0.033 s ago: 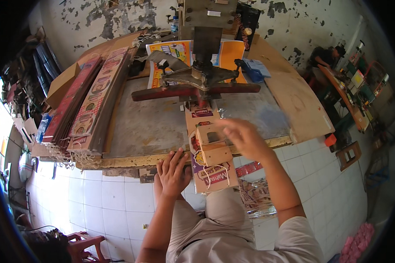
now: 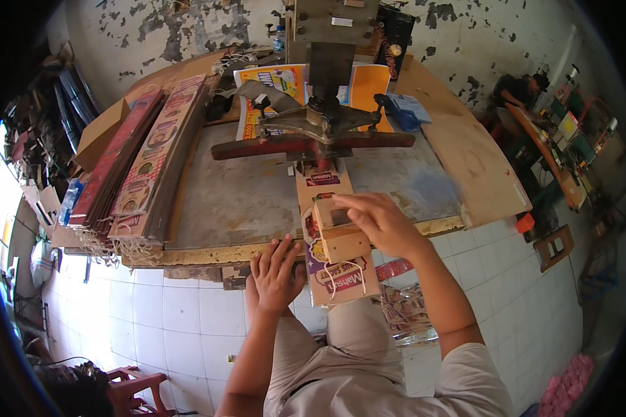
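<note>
Here we have the right hand (image 2: pixel 382 224) at the wooden block (image 2: pixel 348 247), fingers stretched out by its top end, and we cannot tell whether they pinch it; the block lies on the long printed card (image 2: pixel 346 280), which runs from the press (image 2: pixel 313 144) past the front edge of the table (image 2: pixel 229 191), and there we spot the left hand (image 2: pixel 278 273), fingers lightly spread, resting on that edge

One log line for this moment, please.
right hand: fingers at wooden block | left hand: on table's front edge | block: on printed cardboard strip | press head: at strip's far end
</note>
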`<state>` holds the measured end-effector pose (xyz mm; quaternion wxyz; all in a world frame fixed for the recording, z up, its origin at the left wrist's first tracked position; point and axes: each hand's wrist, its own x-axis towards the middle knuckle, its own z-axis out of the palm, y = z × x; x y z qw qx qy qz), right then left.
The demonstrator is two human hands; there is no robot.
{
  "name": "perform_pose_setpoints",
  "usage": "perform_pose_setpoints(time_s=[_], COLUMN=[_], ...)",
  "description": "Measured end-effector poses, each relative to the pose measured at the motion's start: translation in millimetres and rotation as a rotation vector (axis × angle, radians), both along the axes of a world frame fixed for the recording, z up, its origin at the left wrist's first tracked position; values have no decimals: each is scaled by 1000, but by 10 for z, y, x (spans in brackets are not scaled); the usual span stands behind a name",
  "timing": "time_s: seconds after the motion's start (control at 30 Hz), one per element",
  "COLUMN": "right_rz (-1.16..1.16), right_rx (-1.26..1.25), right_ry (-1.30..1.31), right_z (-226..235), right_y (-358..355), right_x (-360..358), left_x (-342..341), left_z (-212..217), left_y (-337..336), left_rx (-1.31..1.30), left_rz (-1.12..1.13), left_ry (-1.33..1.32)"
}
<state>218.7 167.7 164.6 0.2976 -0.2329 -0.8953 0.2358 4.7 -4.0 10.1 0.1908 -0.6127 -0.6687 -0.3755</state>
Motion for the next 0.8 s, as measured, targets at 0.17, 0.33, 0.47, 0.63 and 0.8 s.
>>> perform_pose_setpoints(time_s=[0.17,0.33,0.47,0.63,0.8], right_rz=[152,232,159,117,150], right_rx=[-197,-88,-78,-140,-80], right_ry=[-58,-49,-7,-63,-13], right_z=[-29,-87,-8,-17,-115], right_y=[78,133,137,70,126], right_x=[-82,-154,47,170,54], left_x=[5,-46,-35,-36,-59], left_z=[67,-69,-54,-73,-59], left_y=[-11,25,20,32,11], left_rx=[-48,24,16,31,17], left_rz=[-11,31,30,48,30], left_ry=[17,68,63,82,74])
